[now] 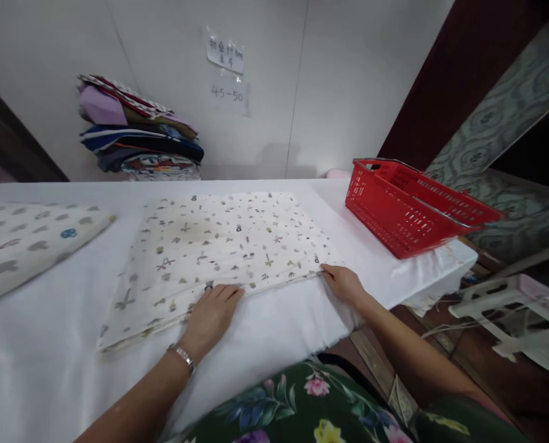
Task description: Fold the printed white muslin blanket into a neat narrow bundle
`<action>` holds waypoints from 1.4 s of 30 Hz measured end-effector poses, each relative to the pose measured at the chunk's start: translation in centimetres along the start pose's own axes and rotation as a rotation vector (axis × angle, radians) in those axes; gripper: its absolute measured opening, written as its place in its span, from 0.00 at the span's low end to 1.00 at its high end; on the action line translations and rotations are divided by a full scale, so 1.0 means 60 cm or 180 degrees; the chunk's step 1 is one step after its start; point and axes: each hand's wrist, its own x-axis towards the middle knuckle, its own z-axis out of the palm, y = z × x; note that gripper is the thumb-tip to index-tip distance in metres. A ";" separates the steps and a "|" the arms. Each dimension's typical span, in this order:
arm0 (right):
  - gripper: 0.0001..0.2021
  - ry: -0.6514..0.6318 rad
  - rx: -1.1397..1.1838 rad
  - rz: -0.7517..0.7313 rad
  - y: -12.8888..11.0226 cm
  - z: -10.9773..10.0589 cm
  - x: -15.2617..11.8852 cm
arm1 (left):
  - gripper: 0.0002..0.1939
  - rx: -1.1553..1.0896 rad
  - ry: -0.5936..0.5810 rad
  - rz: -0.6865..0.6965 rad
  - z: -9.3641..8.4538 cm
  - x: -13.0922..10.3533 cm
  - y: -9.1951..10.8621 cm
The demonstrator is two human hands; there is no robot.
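Observation:
A white cloth [228, 240] with small grey, brown and black prints lies folded in a flat rectangle in front of me. My left hand [214, 317], with a bracelet on the wrist, rests on its near edge, fingers stretched out over the fabric and thumb apart. At the near right corner, my right hand [343, 282] is closed, pinching the cloth's edge between thumb and fingers. The layers of the fold show along the near left edge. Another white cloth [39, 240], with larger grey prints, lies flat at the left.
A white sheet covers the table [274, 332]. The red plastic basket [394, 209] stands at its right end. Against the back wall rises a stack of folded fabrics [140, 132], left of paper signs [228, 92]. Beyond the table's right edge is a white plastic stool [519, 314].

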 end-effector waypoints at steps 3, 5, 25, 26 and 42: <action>0.17 0.0157 0.0403 0.0346 0.042 -0.004 0.001 | 0.18 -0.0024 -0.0015 -0.0013 0.000 0.001 -0.002; 0.16 0.0271 0.0678 0.0648 0.066 -0.007 0.005 | 0.18 -0.0010 -0.0028 -0.0012 0.000 0.002 -0.003; 0.14 0.0127 0.0217 -0.0246 -0.002 -0.032 0.088 | 0.11 -0.0061 -0.0149 -0.0205 0.002 -0.002 0.013; 0.15 0.0065 0.0437 -0.0601 -0.031 -0.025 0.095 | 0.11 -0.0084 -0.0152 -0.0222 0.001 -0.003 0.014; 0.33 -0.1139 -0.0089 -0.2437 -0.264 0.079 0.249 | 0.04 -0.0490 -0.0201 -0.0413 0.010 -0.009 0.013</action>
